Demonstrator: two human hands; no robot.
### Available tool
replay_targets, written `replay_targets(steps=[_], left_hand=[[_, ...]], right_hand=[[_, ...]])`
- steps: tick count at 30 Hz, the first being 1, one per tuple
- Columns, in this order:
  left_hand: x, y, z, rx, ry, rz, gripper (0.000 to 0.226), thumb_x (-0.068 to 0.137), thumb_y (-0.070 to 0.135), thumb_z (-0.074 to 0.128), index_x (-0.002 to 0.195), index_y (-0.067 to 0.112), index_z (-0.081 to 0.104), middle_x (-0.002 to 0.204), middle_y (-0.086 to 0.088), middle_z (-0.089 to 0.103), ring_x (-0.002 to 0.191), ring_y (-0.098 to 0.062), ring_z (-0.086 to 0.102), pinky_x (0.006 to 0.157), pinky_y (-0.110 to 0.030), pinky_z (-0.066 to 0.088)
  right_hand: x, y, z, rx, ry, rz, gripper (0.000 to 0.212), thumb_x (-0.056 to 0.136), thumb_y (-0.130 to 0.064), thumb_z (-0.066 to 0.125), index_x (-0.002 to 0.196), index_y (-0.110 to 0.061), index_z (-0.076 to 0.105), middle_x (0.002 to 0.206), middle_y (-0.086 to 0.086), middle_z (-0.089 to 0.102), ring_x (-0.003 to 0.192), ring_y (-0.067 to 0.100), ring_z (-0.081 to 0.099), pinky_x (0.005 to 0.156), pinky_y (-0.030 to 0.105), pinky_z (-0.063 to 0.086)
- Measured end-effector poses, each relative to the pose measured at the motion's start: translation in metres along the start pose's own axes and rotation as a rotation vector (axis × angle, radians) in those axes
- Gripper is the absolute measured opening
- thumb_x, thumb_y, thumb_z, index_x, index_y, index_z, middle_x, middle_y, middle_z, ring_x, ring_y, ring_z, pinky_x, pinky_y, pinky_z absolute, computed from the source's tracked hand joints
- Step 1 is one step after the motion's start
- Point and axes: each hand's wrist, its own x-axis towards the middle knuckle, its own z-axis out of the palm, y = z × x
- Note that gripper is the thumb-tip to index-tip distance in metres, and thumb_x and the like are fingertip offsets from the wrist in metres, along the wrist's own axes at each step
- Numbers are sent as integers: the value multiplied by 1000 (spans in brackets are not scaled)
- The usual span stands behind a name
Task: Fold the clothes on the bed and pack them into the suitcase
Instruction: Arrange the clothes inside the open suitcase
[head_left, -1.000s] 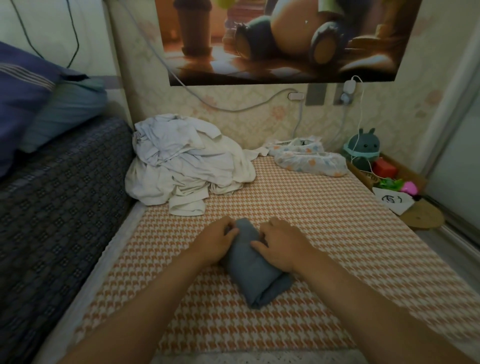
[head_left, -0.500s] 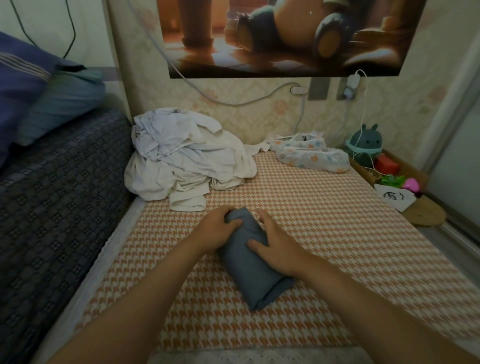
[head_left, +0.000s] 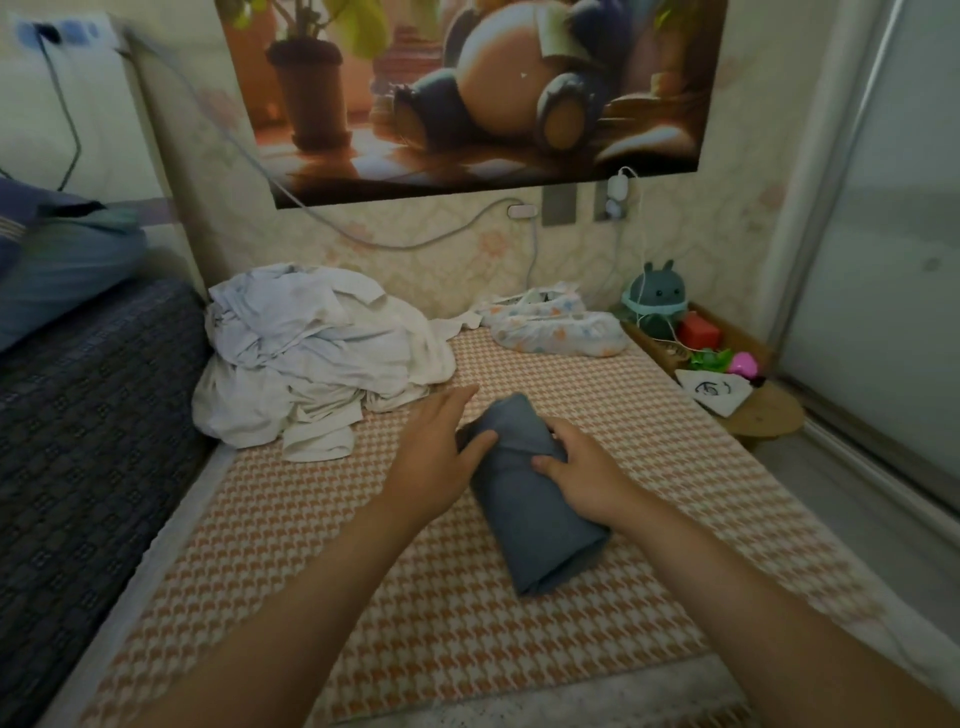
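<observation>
On the bed (head_left: 467, 649), the right hand (head_left: 587, 478) clasps the roll (head_left: 535, 519); the left hand (head_left: 436, 457), fingers (head_left: 449, 405) straight, should press it tight before lifting.

The grey-blue roll (head_left: 535, 499) is soft, matt cloth. The white clothes (head_left: 311, 358) are thin, crumpled cloth. The bed cover (head_left: 649, 441) looks woven and a bit bumpy. The dark blanket (head_left: 93, 441) on the left looks rough. The poster (head_left: 467, 104) is smooth and slightly shiny. The round board (head_left: 774, 415) on the right is wood.
</observation>
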Motion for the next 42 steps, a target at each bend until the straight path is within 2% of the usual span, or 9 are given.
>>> replay_targets(steps=[8,14,19,22,28,31,34,38,42], left_hand=[[33,102,112,-87,-219,93,53,100,37,47,147,17,35,151,-3,34,138,-19,30,116,-34,25],[30,153,188,68,-717,84,76,97,60,35,157,23,4,162,1,-16,149,-22,-12,122,-40,3],[23,158,205,149,-622,127,112,69,86,2,152,13,-14,159,-4,-22,141,-19,-29,119,-37,-15],[20,157,204,145,-657,101,115,67,85,6,151,11,-18,159,-5,-22,136,-14,-33,118,-33,-16],[49,146,196,101,-648,54,63,102,48,28,156,20,11,164,-1,1,149,-24,1,121,-41,8],[63,136,208,87,-666,-25,65,101,44,35,156,20,10,163,-3,2,149,-27,2,122,-42,10],[64,137,224,-79,-695,-118,74,98,50,43,156,21,9,162,-5,8,147,-31,14,119,-44,21],[71,143,230,-263,-409,-207,55,92,32,59,142,15,43,144,-11,42,128,-28,44,103,-35,40],[79,151,219,-615,-406,-551,79,86,27,70,150,17,26,150,-9,35,129,-31,45,100,-39,45]], right_hand=[[-11,81,-125,-142,179,151,32,100,-18,53,132,-18,54,129,3,59,112,20,55,90,31,41],[-22,131,-164,-336,186,157,57,100,-22,56,152,-13,34,150,9,43,136,28,42,111,37,35],[-16,149,-163,-537,150,157,64,102,-38,45,157,-19,20,161,6,25,145,25,28,116,42,30],[-16,152,-156,-574,-23,266,74,100,-59,29,159,-23,1,166,-4,3,151,20,14,121,46,17],[-10,161,-155,-507,13,370,74,94,-63,19,155,-23,21,159,3,30,139,28,37,114,50,29],[-8,163,-158,-622,44,404,76,78,-62,9,122,-18,52,129,9,55,114,34,49,100,52,38],[-9,162,-157,-627,80,397,58,78,-59,11,98,-21,51,108,10,61,99,33,53,92,49,42],[-16,156,-163,-333,147,312,51,95,-34,54,141,-16,44,137,11,53,120,29,53,101,39,44],[-36,149,-175,-121,219,194,73,91,-19,67,154,-19,29,153,-1,39,137,19,41,113,35,35]])
